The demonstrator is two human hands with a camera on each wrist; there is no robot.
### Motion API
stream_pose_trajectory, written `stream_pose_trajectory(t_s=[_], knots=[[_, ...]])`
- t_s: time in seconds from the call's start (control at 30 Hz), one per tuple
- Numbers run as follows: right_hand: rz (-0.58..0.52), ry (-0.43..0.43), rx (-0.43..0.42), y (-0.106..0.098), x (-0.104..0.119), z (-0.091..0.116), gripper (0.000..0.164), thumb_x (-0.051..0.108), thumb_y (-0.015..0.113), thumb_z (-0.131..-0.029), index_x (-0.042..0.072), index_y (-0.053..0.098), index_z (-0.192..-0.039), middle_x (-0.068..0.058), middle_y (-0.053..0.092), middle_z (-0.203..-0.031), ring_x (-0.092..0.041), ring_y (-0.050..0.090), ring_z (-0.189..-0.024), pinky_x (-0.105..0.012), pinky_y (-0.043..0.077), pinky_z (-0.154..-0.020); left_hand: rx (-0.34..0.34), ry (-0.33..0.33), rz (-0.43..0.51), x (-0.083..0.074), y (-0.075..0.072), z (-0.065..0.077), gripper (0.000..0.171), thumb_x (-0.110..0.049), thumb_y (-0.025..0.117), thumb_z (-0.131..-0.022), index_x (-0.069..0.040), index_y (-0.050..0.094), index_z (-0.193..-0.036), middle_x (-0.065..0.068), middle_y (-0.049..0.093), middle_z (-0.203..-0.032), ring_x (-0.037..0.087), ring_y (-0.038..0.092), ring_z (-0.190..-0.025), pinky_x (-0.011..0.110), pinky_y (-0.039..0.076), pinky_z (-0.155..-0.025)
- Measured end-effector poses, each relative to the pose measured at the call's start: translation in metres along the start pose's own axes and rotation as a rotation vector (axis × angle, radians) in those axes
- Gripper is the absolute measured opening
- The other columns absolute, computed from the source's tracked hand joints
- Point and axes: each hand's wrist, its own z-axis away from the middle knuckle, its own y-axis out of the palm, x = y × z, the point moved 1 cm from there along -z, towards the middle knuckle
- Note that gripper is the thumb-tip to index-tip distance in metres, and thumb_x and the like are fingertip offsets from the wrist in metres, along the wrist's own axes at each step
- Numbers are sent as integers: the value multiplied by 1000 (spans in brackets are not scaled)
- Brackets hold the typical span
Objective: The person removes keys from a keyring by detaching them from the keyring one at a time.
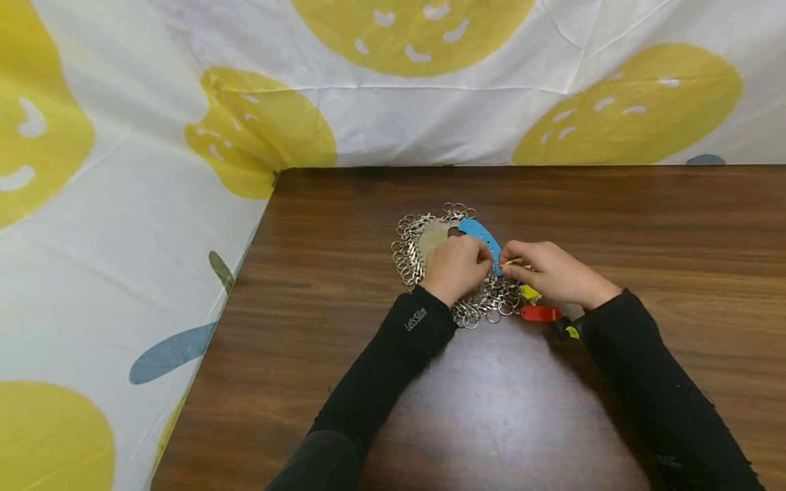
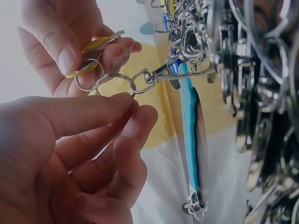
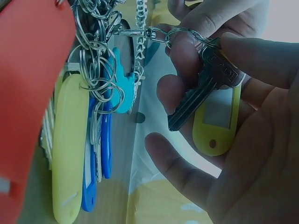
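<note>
Yellow-patterned cloth (image 1: 399, 123) backs a wooden worktop (image 1: 331, 259), where bunched metal rings (image 1: 408, 249) lie toward the far edge. A person's left hand (image 1: 457, 266) pinches a split ring (image 2: 117, 75) joined to a clasp (image 2: 162, 73); the right hand (image 1: 555, 273) pinches a yellow-tagged key (image 3: 191, 102). Other key tags (image 3: 70, 149) already hang; many rings look bare. Whether this key is fully threaded cannot be told.

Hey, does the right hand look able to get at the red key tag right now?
Probably yes: the red key tag shows uncovered, close beside the right hand. But that hand pinches a key and a yellow key tag, so it would likely have to let go first.
</note>
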Motion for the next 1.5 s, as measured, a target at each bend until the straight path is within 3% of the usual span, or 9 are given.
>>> stream_pose_trajectory(t_s=[0.47, 0.87, 1.3, 1.5], knots=[[78, 37, 0, 0, -2, -1, 17, 15, 55, -96, 4, 63, -105, -8, 69, -88, -11, 56, -70, -30, 46, -66, 17, 18, 31, -4, 0, 2, 13, -35, 60, -92, -29, 71, -96, -12, 67, -79, 7, 59, -66, 25, 41, -52], [123, -14, -74, 0, -4, -2, 11, 12, 61, -92, 7, 68, -99, -7, 71, -93, -20, 67, -83, -38, 53, -74, 1, 0, -2, -4, 0, 1, 15, -33, 59, -92, -28, 73, -95, -10, 71, -86, 8, 61, -67, 26, 41, -51], [113, 31, -37, 1, -5, -1, 9, 10, 59, -92, 5, 64, -98, -6, 70, -80, -16, 66, -69, -32, 53, -67, 1, 27, 23, -4, 2, 0, 24, -27, 57, -88, -24, 60, -64, -9, 54, -60, 10, 54, -59, 29, 38, -50], [144, -1, -61, 1, -7, -2, 10, 9, 60, -92, 5, 66, -98, -7, 71, -84, -12, 64, -69, -29, 51, -65, 38, 68, 88, -4, 0, 1, 14, -29, 58, -89, -27, 70, -82, -13, 64, -72, 5, 58, -65, 26, 41, -55]])
